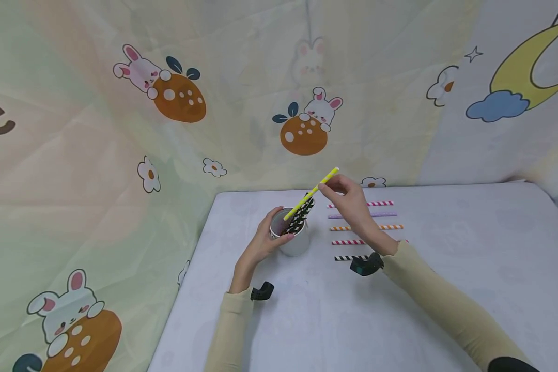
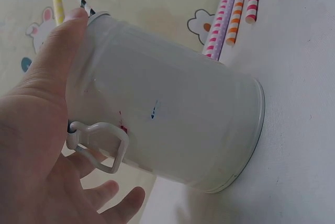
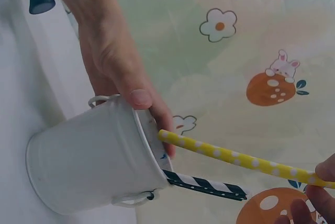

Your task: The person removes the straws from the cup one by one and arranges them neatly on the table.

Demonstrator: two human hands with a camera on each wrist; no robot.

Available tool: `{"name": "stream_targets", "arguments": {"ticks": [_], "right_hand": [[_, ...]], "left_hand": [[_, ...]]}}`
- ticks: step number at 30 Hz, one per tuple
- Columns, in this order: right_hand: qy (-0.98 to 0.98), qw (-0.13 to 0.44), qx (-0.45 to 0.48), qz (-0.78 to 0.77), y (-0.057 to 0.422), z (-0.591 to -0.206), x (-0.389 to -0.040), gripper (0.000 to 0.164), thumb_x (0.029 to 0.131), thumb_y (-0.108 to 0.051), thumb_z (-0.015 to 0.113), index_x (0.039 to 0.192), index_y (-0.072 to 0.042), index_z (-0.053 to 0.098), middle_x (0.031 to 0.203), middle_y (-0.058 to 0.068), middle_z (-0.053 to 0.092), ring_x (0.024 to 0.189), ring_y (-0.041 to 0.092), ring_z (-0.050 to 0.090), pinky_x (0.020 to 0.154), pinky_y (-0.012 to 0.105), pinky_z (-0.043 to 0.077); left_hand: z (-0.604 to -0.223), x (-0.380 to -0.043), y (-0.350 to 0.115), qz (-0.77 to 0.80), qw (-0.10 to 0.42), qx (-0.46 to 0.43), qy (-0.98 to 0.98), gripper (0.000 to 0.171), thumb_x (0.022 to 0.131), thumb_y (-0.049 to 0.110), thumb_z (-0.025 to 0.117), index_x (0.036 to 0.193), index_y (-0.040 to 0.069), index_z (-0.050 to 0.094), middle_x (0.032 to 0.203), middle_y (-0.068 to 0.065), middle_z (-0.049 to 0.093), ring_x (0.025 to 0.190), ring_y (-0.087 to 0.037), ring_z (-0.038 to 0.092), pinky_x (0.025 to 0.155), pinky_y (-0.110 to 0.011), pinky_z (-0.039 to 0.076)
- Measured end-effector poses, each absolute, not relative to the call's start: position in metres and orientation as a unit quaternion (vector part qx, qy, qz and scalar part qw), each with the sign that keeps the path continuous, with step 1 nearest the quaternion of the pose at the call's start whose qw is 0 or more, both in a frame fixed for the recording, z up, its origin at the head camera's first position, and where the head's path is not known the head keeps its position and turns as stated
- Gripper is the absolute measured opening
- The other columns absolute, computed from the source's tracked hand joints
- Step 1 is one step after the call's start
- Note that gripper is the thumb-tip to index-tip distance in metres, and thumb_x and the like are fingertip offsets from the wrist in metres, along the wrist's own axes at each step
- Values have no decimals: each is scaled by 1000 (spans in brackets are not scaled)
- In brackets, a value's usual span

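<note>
Left hand (image 1: 262,239) and right hand (image 1: 352,205) both grip in the head view. The left holds one white pail (image 1: 295,247) from its 9 o'clock side, curled about the rim; the right, at the pail's 2 o'clock, pinches one yellow straw (image 1: 311,193) near its upper end. That straw slants from over the pail's mouth toward between 1 and 2 o'clock. Inside the pail stands a bunch of black-and-white straws (image 1: 299,217), too crowded to count. Five straws lie side by side on the worktop (image 1: 307,320) at the pail's 3 o'clock, one each: pink-striped straw (image 1: 382,203), lilac straw (image 1: 345,216), orange-striped straw (image 1: 340,228), red-striped straw (image 1: 346,242) and black-striped straw (image 1: 345,258).

From the left wrist, the thumb presses over the pail's rim. One wire handle (image 2: 120,153) shows at 8 o'clock on the pail, and its smooth wall carries a small blue mark (image 2: 154,110) and a red mark (image 2: 123,129).

From the right wrist, the yellow straw is slim, straight and white-dotted, pointing between 3 and 4 o'clock from the mouth to the pinching fingers. Whether its far end sits inside the rim cannot be told. Two handles show on the pail, at 12 and 5 o'clock.
</note>
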State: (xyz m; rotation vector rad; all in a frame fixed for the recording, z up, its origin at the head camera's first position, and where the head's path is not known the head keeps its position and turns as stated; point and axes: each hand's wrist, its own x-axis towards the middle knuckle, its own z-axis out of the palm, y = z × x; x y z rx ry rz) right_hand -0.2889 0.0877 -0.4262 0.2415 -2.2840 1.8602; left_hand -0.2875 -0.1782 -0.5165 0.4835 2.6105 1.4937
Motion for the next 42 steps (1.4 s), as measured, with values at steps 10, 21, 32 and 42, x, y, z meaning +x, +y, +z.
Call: {"name": "stream_targets", "arguments": {"ticks": [10,21,32,42], "right_hand": [[-753,82,84,647,108,-416,-275,35,95,-37,69,117,-9,68,114,6,66,110,16,58,90,34,47],[-760,82,102,637,138,-409,-260,33,97,-33,67,117,-7,68,109,0,66,100,16,62,84,23,51],[-806,61,89,581,166,-411,-252,32,97,-38,66,119,-15,68,113,2,67,100,15,64,84,21,54],[-863,49,133,485,176,-403,-247,23,95,-33,69,109,-16,72,109,0,68,98,13,65,80,19,53]], "left_hand": [[-490,-274,-173,493,65,164,852,84,89,24,75,158,14,28,156,-20,38,144,-38,36,116,-62,26],[-479,-269,-170,503,59,174,845,84,88,16,75,157,6,29,153,-26,39,141,-44,37,114,-64,29],[-477,-266,-171,513,78,166,839,84,90,20,74,158,8,26,157,-26,34,145,-44,33,115,-65,26],[-495,-277,-173,507,74,163,843,86,90,21,74,159,13,23,157,-26,33,144,-45,33,116,-65,24]]}}
